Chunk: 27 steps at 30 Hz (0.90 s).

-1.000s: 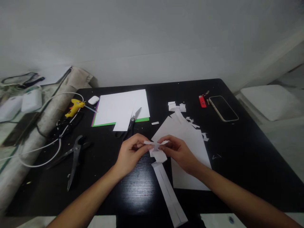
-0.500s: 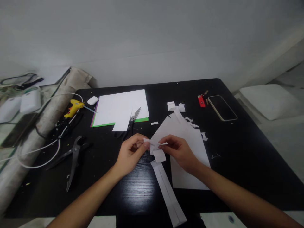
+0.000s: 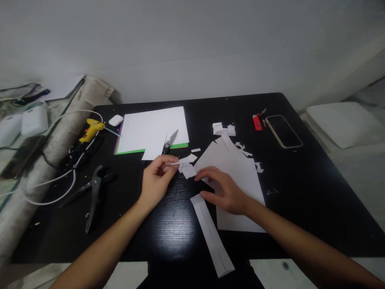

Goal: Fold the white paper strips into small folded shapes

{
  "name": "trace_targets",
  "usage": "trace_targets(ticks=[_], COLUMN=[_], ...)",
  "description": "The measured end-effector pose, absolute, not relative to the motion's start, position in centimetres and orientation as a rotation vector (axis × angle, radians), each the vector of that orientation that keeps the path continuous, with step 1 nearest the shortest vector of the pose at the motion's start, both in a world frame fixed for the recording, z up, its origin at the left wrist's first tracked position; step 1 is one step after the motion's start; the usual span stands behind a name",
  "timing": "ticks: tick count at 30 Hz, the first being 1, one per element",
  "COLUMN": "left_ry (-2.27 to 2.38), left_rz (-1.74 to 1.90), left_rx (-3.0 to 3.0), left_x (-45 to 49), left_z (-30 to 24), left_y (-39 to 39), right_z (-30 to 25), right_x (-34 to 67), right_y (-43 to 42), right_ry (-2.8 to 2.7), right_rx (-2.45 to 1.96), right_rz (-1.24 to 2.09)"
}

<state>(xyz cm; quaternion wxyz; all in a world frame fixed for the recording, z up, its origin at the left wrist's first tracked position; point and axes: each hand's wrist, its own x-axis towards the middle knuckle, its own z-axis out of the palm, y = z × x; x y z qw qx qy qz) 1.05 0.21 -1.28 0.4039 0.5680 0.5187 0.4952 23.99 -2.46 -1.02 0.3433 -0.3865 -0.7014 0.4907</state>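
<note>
A small folded white paper piece (image 3: 188, 170) is pinched between the thumb and fingers of my left hand (image 3: 158, 176), raised over the black table. My right hand (image 3: 227, 190) is open, thumb and fingers apart, with nothing between them. Its thumb is close to the top end of a long folded paper strip (image 3: 210, 233), which slants toward the table's front edge; whether they touch I cannot tell. Under the right hand lies a large white sheet (image 3: 240, 218). At that sheet's top is another folded paper shape (image 3: 224, 129), bow-like, with a tail running down.
Scissors (image 3: 171, 140) rest on stacked paper (image 3: 150, 124). A yellow glue gun (image 3: 91, 130), white earbud case (image 3: 116, 120), white cable and black-handled pliers (image 3: 95, 186) lie left. A red lighter (image 3: 256, 122) and phone (image 3: 284, 131) lie right, and paper scraps (image 3: 243, 149) beside the sheet.
My right hand has let go of the folded paper piece and opened, lowering toward the strip. My left hand has carried the piece left and slightly up. The view has shifted a little.
</note>
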Motion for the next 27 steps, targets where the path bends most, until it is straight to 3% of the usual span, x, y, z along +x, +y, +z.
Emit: trace_targets(ticks=[6,16,27], left_ry=[1.342,1.167,0.953], left_rz=[1.161,1.026,0.736], left_rx=[1.943,1.89,1.885], left_x=[0.4,0.9,1.0], left_z=[-2.0,-1.2,-1.2], left_y=[0.6,-0.8,-1.5], right_z=[-1.2,-1.3,-0.7], right_x=[23.9,23.9,23.8], right_y=[-2.5,-1.4,-1.2], right_ry=[-2.153,-1.322,-1.005], right_rx=[-0.96,-1.256,-1.221], right_rz=[1.068,1.329,1.432])
